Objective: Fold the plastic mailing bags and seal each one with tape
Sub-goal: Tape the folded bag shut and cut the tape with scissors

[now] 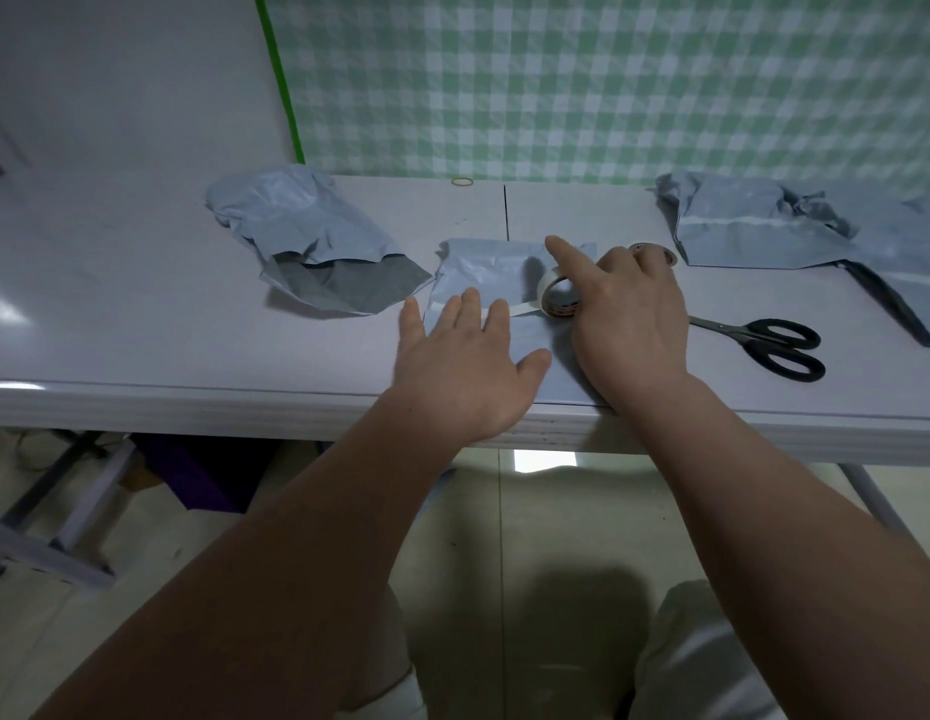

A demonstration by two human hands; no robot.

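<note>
A folded grey mailing bag (483,270) lies flat at the middle of the table's front edge. My left hand (465,366) presses on it with straight, spread fingers, over a strip of pale tape (522,307) that runs out from the roll. My right hand (629,314) holds the tape roll (559,296) standing on edge on the bag, index finger stretched out past the roll. A second tape roll (655,250) lies flat just behind my right hand.
A crumpled grey bag (307,236) lies at the left, several more bags (753,226) at the back right. Black-handled scissors (774,343) rest to the right of my right hand. A yellow rubber band (462,181) sits by the checked wall.
</note>
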